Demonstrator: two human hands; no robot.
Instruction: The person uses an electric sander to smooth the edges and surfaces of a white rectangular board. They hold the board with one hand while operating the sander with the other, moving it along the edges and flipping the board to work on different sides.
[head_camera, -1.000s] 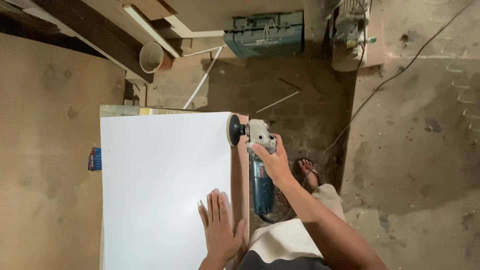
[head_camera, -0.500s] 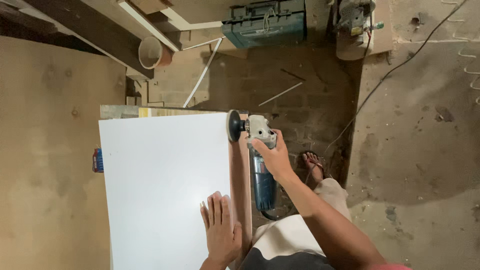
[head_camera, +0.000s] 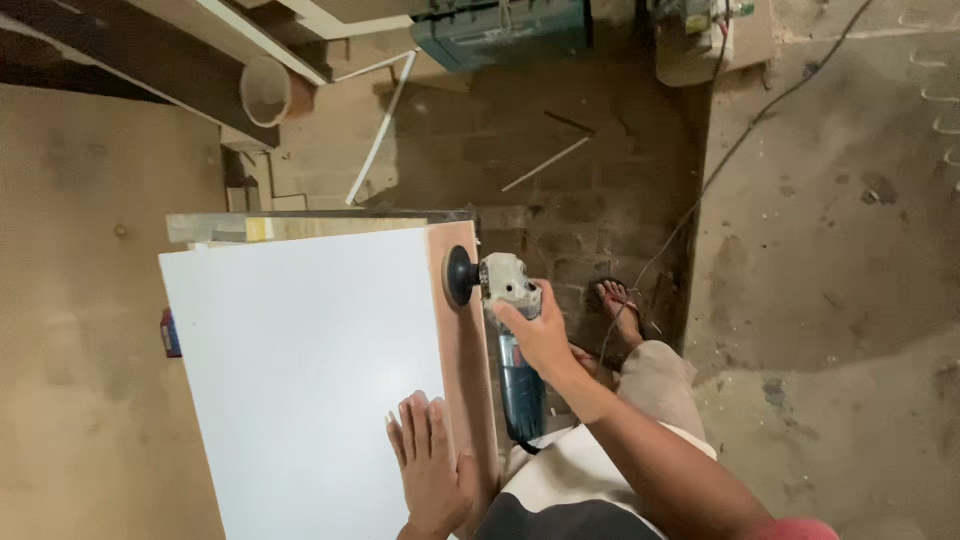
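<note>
Workshop floor; right grip (head_camera: 540, 335) around grinder (head_camera: 512, 340)

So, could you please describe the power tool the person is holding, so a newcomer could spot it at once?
Start at the big white board and follow its brown right edge. The angle grinder sits there in the right hand, its black disc against that edge. Its blue body and grey head set it apart.

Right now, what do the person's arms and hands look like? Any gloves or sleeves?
No gloves: the left hand and right hand are bare, with no rings or watch showing. The right forearm is bare too, no sleeve reaching it. Only the left wrist shows, so its sleeve cannot be told.
</note>
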